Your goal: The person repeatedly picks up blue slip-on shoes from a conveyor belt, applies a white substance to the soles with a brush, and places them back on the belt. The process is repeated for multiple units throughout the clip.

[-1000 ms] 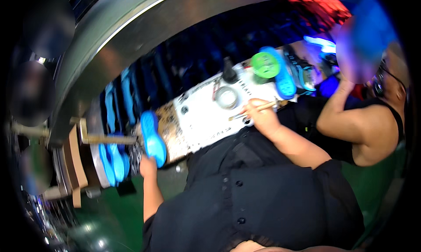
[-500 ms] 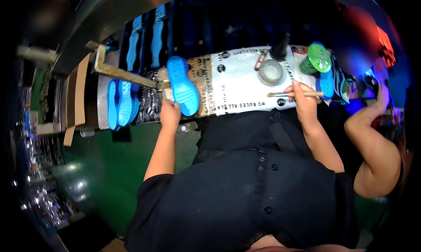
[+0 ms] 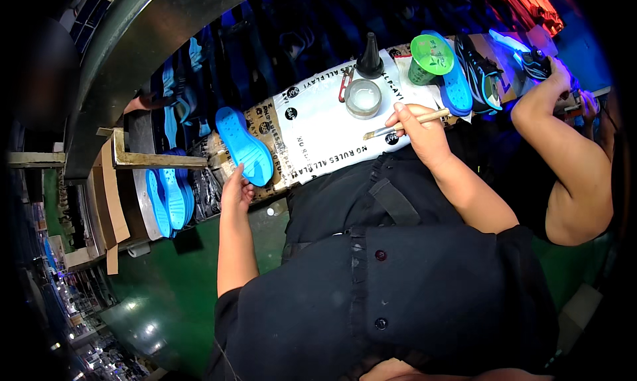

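Left hand [image 3: 237,191]: left of centre; holding the lower end of a blue sole, thumb on the upper face, fingers curled at the edge.
Blue sole [image 3: 243,142]: left of centre, tilted, above brown printed wrapping [image 3: 269,135]; contact with the wrapping cannot be told.
Right hand [image 3: 424,137]: right of centre; gripping a brush between thumb and fingers.
Brush [image 3: 389,130]: bristles toward lower left, over a white sheet [image 3: 312,145]; contact cannot be told.
Jar [image 3: 363,99]: round, pale contents, on the sheet, above the brush.
Bottle [image 3: 370,59]: black, conical, upper centre, just beside the jar.
Cup [image 3: 430,61]: green, upper right, beside a second sole [image 3: 458,85].
Sole stack [image 3: 171,198]: blue, left of frame.
Co-worker's arm [image 3: 570,142]: right of frame.
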{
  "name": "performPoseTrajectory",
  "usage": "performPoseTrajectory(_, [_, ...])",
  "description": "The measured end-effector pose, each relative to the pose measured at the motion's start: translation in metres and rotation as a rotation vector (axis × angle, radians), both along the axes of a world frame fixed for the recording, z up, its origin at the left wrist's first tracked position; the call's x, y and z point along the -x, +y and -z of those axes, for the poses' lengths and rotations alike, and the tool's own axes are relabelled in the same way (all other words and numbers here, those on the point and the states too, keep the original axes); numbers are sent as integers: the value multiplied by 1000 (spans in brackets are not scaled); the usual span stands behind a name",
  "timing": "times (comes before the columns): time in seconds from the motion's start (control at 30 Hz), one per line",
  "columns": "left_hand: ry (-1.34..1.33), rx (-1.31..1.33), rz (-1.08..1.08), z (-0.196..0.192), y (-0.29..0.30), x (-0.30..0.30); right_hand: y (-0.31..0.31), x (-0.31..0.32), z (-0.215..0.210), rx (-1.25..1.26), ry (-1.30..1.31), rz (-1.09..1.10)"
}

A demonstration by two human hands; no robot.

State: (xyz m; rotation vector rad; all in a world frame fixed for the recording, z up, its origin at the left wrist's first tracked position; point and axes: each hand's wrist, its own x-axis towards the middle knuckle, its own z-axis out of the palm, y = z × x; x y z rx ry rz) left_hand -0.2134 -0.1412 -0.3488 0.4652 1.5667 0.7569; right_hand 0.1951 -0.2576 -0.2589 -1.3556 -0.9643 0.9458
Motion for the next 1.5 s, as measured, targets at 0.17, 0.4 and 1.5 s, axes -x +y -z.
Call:
performPoseTrajectory(0.17, [859,-578,313,72,9,14,-5,-6,-1,2,2,8])
performPoseTrajectory(0.4, [724,-240,386,30,-101,26,-5,-8,8,-12,41,23])
performPoseTrajectory(1.5, [121,-1054,346,-119,-69,-160,16,39,-50,-619,-569,-98])
